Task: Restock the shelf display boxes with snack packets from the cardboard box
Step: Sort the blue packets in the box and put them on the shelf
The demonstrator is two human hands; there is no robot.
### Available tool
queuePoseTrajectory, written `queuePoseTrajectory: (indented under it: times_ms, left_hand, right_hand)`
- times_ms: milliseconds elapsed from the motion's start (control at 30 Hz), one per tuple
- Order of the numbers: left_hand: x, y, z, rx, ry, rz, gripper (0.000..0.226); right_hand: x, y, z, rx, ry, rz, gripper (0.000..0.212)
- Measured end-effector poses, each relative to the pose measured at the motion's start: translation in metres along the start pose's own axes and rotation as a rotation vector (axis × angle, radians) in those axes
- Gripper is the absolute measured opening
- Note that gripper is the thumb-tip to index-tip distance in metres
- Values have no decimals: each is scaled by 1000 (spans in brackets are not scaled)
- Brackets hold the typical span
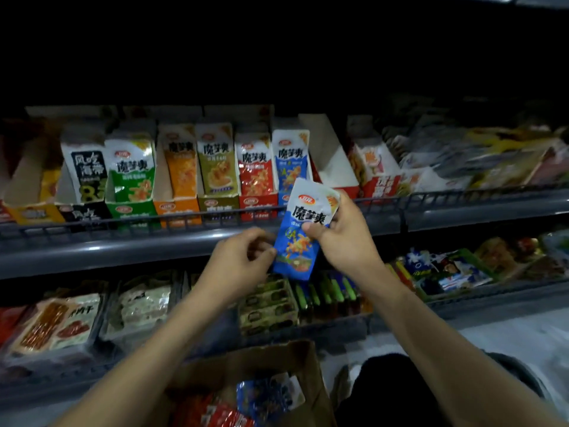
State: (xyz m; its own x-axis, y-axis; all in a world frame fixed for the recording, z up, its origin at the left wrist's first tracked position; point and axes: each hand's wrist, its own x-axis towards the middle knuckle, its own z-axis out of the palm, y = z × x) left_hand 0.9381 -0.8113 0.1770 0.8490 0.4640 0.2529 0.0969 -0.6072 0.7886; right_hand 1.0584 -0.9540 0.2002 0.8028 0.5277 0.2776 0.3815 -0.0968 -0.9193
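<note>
Below my arms, at 6 o'clock, the cardboard box [246,380] stands open with red and blue packets still inside, so the restocking is not finished. Both hands hold one blue packet [303,229] in front of the shelf edge, near the centre of the view. With my right hand [345,232] I pinch its middle, thumb on the front and fingers curled behind. With my left hand [240,257] I pinch the lower left edge with curled fingers. At 12 o'clock from the packet is the blue display box [289,167], which already has packets of this kind, so I judge this one goes there. Other boxes in the row to 9 o'clock look filled. At 1 o'clock one white box [335,171] looks empty, so more work remains.
</note>
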Motion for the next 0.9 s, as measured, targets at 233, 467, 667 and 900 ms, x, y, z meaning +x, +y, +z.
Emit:
queuePoseTrajectory:
  times_ms: [233,467,667,900]
  left_hand:
    - [80,18,-9,836,-60,190,73]
    - [84,4,7,981,-71,189,80]
    - [86,2,5,965,-92,193,83]
    - [87,0,8,962,-64,205,85]
  right_hand:
    - [72,-57,-26,-141,86,-194,42]
    - [120,-58,7,-187,93,-243,49]
    - [131,-23,21,-272,0,-34,46]
    - [145,-40,2,-1025,-132,-360,60]
